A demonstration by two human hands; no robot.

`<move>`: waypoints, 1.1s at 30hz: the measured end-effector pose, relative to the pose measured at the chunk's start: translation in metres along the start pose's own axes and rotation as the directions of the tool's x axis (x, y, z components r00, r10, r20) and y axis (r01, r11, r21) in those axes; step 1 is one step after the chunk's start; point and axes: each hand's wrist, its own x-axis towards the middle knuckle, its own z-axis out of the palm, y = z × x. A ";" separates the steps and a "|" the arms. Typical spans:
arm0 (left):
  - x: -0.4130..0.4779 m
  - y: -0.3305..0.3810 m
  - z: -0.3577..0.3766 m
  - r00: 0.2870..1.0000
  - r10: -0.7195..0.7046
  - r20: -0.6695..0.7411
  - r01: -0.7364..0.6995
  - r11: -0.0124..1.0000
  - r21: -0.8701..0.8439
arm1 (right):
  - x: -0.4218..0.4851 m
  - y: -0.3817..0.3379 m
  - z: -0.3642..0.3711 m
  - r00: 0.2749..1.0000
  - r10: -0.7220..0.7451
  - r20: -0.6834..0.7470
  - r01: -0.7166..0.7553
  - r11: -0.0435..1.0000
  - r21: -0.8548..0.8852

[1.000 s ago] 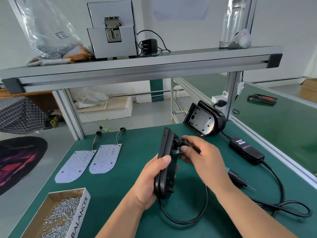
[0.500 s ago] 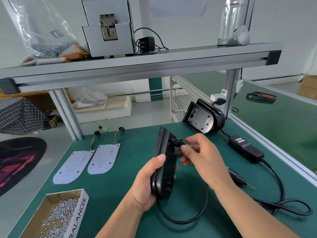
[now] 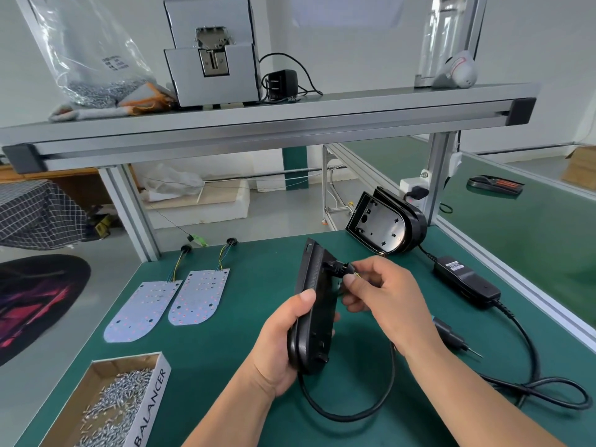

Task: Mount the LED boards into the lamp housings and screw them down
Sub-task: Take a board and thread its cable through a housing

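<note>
Housing (image 3: 314, 304), black, is held on edge over the centre of the bench (image 3: 225, 350). The left hand (image 3: 280, 346) grips its lower half, fingers wrapped round it. The right hand (image 3: 383, 301) pinches the cable fitting (image 3: 335, 269) near its top. Two LED boards (image 3: 200, 296) lie flat near the left edge. A second housing (image 3: 383, 225) leans at the back right corner.

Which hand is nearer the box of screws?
Left. The left hand, gripping the lamp housing, is right of the screw box; the right hand, pinching the housing's cable plug, lies farther right.
</note>
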 end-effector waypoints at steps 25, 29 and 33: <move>-0.003 0.010 0.003 0.990 0.111 0.090 -0.125 0.976 0.176 | -0.005 -0.012 -0.001 0.993 -0.106 0.052 0.107 0.994 -0.007; -0.003 0.010 0.003 0.987 0.113 0.117 -0.136 0.967 0.216 | -0.007 -0.015 0.001 0.986 -0.164 0.014 0.164 0.984 -0.063; -0.004 0.007 0.003 0.987 0.105 0.118 -0.128 0.970 0.209 | -0.006 -0.015 -0.004 0.992 -0.121 0.022 0.122 0.992 -0.018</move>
